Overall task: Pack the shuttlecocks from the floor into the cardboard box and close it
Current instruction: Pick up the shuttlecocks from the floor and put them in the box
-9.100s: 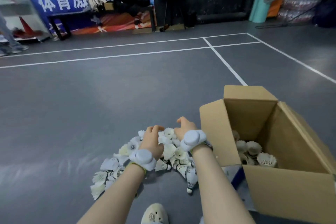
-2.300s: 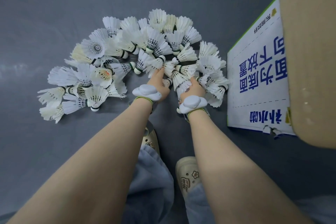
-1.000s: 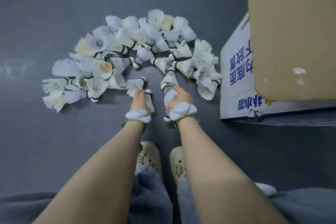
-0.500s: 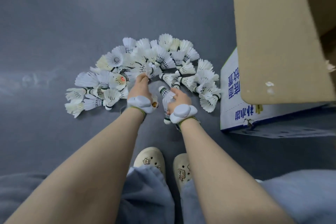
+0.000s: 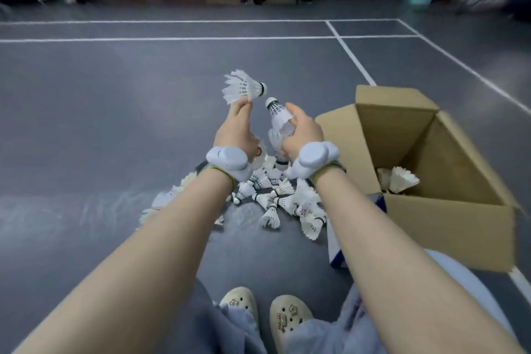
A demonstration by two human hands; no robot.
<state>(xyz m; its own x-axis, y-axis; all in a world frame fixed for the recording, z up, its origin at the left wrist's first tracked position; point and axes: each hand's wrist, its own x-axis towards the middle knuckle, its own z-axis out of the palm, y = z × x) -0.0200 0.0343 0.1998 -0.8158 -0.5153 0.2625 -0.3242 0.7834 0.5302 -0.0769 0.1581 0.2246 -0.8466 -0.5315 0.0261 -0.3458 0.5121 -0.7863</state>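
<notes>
Head view, left hand [image 5: 234, 131] pinching one shuttlecock [image 5: 242, 87], right hand [image 5: 301, 131] gripping a stack [image 5: 277, 123], one open box [image 5: 431, 169].

Bare forearms, no sleeves. White padded wrist unit with yellow-green strap on left wrist [image 5: 227, 160] and right wrist [image 5: 314, 157]. Light blue-grey trousers [image 5: 230, 330]. Cream perforated clogs [image 5: 265, 310] bearing small charms.
</notes>
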